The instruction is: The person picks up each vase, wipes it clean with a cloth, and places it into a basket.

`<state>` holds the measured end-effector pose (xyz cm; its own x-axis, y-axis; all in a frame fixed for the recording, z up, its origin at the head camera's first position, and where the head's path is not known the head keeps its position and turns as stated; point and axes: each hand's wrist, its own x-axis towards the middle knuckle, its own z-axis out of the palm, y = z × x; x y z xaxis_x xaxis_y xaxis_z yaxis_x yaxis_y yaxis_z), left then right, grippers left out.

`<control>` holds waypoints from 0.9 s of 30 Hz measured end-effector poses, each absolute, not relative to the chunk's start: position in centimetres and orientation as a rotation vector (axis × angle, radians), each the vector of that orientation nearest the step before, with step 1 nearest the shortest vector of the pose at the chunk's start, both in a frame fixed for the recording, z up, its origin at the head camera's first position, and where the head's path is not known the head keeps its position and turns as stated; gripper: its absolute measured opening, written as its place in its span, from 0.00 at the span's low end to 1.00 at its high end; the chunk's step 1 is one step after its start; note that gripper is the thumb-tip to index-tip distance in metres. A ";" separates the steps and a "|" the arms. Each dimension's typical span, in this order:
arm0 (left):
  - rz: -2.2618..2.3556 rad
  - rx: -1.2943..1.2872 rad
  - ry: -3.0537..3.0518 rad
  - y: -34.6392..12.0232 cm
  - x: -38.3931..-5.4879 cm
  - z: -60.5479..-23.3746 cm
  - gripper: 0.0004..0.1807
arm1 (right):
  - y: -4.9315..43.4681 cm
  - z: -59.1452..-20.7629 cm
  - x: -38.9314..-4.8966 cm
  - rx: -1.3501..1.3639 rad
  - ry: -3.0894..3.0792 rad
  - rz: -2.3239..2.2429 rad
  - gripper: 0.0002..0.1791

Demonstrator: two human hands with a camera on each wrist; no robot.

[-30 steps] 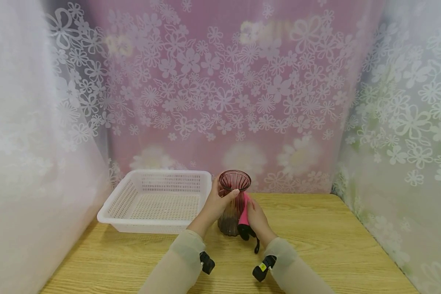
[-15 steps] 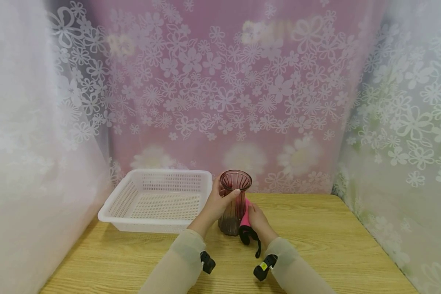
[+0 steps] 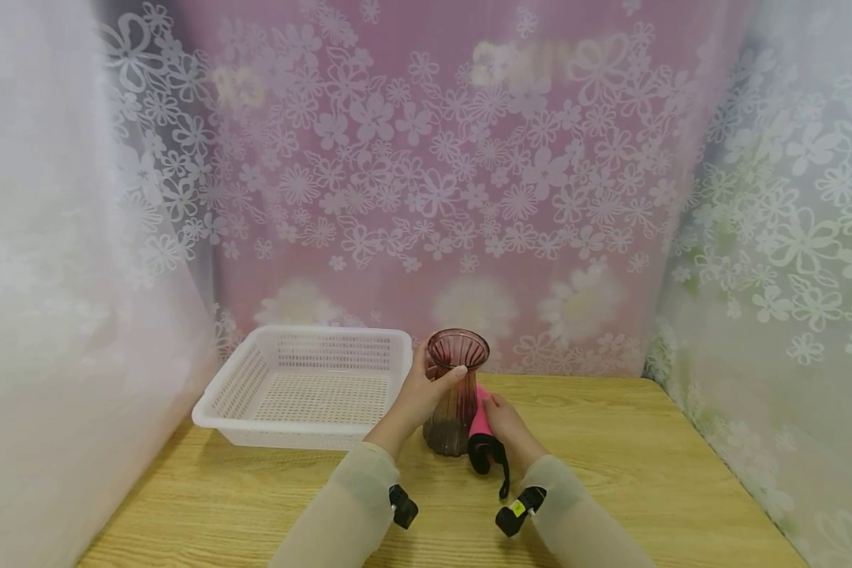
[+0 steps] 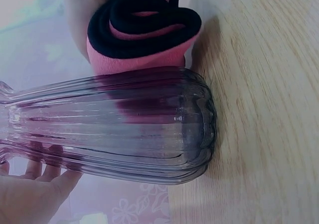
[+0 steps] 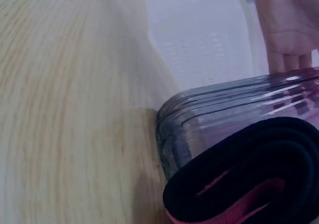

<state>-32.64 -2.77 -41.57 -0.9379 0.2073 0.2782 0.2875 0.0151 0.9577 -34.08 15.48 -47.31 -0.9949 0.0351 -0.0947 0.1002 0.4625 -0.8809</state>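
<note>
A ribbed, purple-tinted glass vase (image 3: pixel 449 418) stands upright on the wooden table, its wide rim facing up. My left hand (image 3: pixel 426 390) grips it round the neck, thumb in front and fingers behind. On the vase's right side my right hand (image 3: pixel 507 422) holds a folded pink cloth with black edging (image 3: pixel 480 424) against the glass. A black loop hangs from the cloth's lower end. In the left wrist view the rolled cloth (image 4: pixel 142 30) lies along the vase wall (image 4: pixel 124 129). The right wrist view shows its black folds (image 5: pixel 249 169) beside the vase base.
A white perforated plastic basket (image 3: pixel 301 438) sits on the table (image 3: pixel 646 465) left of the vase, close to my left wrist. Flower-printed curtains (image 3: pixel 433 158) enclose the table at the back and both sides. Small black cameras are strapped to both wrists.
My right hand has shifted slightly down and right along the vase with the cloth, whose black edge has turned more into view. My left hand keeps its grip on the neck.
</note>
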 end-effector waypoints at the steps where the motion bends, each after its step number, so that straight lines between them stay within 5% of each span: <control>1: -2.097 -0.535 -2.196 -2.8 -32.7 -41.6 0.47 | 15.6 -47.3 -34.1 0.123 2.631 -1.603 0.29; 27: -2.096 -0.539 -2.199 -2.7 -32.7 -41.4 0.46 | 19.0 -42.8 -32.2 0.093 2.401 -1.833 0.33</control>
<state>-32.65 -2.73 -41.38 -0.9375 0.2106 0.2772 0.2869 0.0167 0.9578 -32.17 19.01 -42.85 -0.9910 -0.0235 -0.1320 0.1211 0.2648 -0.9567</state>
